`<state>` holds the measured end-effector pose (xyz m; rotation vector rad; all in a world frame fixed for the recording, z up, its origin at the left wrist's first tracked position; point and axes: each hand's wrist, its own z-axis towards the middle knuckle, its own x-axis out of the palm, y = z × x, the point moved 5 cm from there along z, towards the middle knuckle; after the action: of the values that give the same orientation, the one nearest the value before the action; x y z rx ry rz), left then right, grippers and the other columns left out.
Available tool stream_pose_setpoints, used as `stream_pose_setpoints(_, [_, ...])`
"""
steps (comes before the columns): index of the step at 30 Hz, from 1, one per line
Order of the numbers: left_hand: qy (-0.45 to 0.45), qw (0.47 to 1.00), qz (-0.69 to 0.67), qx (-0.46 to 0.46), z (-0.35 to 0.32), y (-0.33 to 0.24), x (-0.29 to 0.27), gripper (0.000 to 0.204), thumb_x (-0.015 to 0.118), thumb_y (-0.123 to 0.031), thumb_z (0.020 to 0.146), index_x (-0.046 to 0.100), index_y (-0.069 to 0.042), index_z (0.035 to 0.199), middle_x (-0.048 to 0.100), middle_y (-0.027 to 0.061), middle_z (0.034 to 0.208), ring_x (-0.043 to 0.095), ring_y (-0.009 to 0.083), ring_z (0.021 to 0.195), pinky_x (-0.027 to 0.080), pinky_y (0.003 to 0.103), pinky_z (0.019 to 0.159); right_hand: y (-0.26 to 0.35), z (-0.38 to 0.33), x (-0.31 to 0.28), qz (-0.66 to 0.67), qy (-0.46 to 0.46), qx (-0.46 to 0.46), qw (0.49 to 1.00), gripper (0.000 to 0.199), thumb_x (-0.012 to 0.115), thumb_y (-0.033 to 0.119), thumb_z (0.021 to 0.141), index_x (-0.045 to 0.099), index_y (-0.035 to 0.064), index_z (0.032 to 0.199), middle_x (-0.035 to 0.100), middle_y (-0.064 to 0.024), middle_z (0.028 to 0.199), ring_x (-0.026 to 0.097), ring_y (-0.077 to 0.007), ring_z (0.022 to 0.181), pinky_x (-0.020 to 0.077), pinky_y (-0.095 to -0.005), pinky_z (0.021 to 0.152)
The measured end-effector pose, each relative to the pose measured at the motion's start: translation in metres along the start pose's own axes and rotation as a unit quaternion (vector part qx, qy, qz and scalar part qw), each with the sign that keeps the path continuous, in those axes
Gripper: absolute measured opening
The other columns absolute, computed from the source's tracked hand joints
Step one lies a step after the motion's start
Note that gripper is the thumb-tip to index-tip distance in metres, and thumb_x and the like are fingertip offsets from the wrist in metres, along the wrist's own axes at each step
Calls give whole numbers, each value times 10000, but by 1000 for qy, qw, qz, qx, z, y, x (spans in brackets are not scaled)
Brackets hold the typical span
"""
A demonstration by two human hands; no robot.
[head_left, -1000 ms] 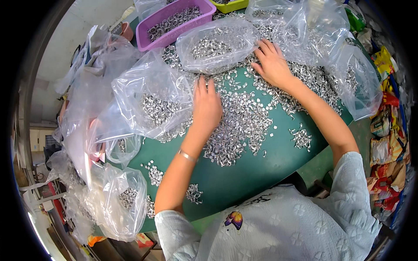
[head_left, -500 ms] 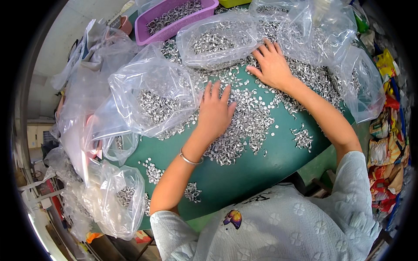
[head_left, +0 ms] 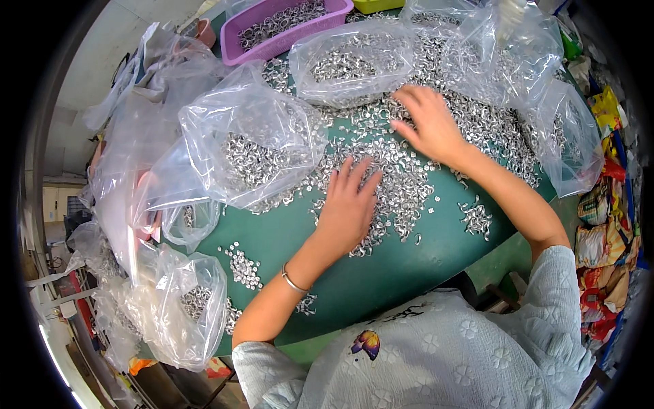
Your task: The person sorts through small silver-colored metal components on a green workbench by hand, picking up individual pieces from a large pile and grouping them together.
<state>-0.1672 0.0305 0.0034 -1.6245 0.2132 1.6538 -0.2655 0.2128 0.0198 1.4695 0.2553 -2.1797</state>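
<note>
Over the middle pile of small shiny curved metal pieces (head_left: 402, 187), my left hand (head_left: 347, 208) lies palm down, fingers stretched and a little apart, a bracelet on its wrist. My right hand (head_left: 430, 126) rests at the left edge of the larger heap of the same metal pieces (head_left: 477, 129). Its thumb stands away from the fingers, which are slightly blurred. Nothing shows held in either hand, though both palms are hidden. Beside my left hand is a clear plastic bag (head_left: 255, 146) with metal pieces in it; beyond my right hand lies another clear bag (head_left: 354, 65) of them.
A purple basket (head_left: 289, 39) of metal pieces stands at the back left. Smaller clusters, one of pale pieces (head_left: 244, 268) and one of curved pieces (head_left: 477, 218), lie on the green table (head_left: 395, 273). More clear bags (head_left: 180, 307) crowd the left edge; colourful packaging (head_left: 603, 238) lines the right.
My left hand has moved toward me and slightly right over the middle pile. My right hand has drawn back toward me from the bag's edge. The whole view has shifted slightly.
</note>
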Motion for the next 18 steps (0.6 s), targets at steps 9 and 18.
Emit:
stream_pose_setpoints(9, [-85, 993, 44, -76, 9, 15, -1, 525, 600, -222, 873, 440, 45, 1296, 402, 223, 1356, 365, 441, 1244, 308, 512, 1042, -8, -4, 11, 1, -49, 18, 999, 424, 636, 366, 831, 614, 56, 1119, 569, -180, 1158, 489, -369, 1095, 363, -498, 977])
stream_pose_setpoints(18, [-80, 995, 2, -61, -17, 5, -9, 533, 637, -189, 840, 441, 39, 1280, 416, 230, 1316, 383, 440, 1226, 323, 503, 1034, 52, -33, 5, 72, -15, 53, 996, 386, 650, 269, 838, 555, 53, 1144, 454, -174, 1285, 437, -360, 1130, 352, -465, 962])
